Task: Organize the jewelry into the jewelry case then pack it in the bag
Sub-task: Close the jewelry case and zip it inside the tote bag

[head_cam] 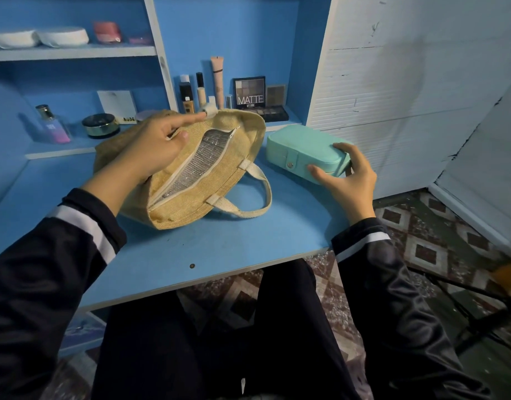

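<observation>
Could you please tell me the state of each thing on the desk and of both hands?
Tan woven zip bag: lying flat, zip open.
Mint-green rectangular jewelry case: shut, snap fastened.
Black eyeshadow palette: lid open.
Left hand: pinches the bag's rim.
Right hand: grips the case's end.

Jewelry case (303,148) in your right hand (349,180): mint green, silver snap (289,164). Bag (219,194) in your left hand (153,145): tan herringbone weave, cream handles (257,209), white zip edge (216,166), silver quilted lining (202,157). Desk (219,249) beneath both grips: plain blue. Your sleeves (84,223): black, white band. Floor (427,249) right of case grip: brown-and-white diamond tiles.
</observation>
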Action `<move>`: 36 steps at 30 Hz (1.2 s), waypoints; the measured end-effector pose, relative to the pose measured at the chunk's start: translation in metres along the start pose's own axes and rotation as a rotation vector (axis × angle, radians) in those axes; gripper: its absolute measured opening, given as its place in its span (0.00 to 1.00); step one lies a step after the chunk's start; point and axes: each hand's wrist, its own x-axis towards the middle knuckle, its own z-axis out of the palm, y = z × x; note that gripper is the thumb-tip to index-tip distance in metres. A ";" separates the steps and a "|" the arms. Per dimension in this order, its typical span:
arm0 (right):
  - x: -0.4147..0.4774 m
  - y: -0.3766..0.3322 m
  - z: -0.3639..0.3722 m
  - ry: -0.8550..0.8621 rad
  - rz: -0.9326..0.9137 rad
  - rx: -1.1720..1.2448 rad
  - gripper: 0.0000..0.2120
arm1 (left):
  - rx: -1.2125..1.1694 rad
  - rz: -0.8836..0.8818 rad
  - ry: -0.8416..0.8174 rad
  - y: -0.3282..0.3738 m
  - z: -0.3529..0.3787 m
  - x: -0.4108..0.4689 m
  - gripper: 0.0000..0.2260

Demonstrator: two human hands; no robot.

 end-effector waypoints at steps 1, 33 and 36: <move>-0.002 -0.002 -0.003 0.016 0.000 0.037 0.26 | -0.004 0.001 -0.005 0.000 0.000 0.000 0.20; -0.030 -0.078 0.129 -0.514 -0.200 0.294 0.28 | 0.087 0.080 -0.101 -0.009 -0.026 0.012 0.21; -0.031 -0.076 0.138 -0.581 -0.221 0.259 0.29 | 0.076 0.072 -0.093 -0.015 -0.031 0.011 0.22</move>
